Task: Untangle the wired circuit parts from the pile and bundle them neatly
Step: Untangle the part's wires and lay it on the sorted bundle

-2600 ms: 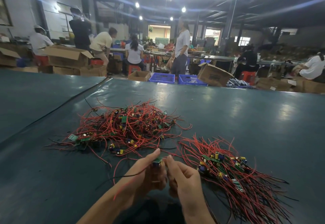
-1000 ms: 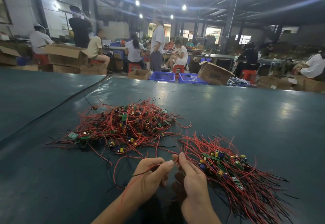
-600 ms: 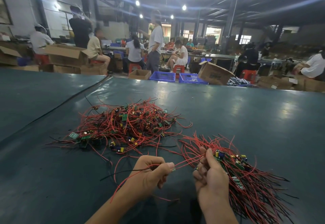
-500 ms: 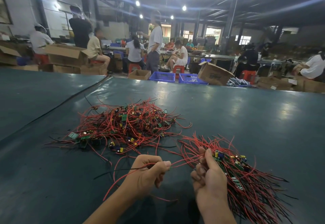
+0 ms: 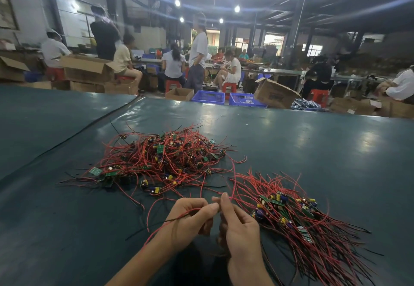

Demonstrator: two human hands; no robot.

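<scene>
Whereas half a second earlier the hands were apart, with the right hand point(image 5: 239, 225) at the sorted bundle point(image 5: 298, 218) at lower right, they now meet at lower centre above the table point(image 5: 313, 151). The left hand point(image 5: 190, 216) pinches a red lead point(image 5: 154, 235) and a black one, and the right fingertips pinch the same lead. Its board is hidden. The tangled pile point(image 5: 161, 160) lies at centre left. Judged: one part is being straightened for bundling, and most remain.
</scene>
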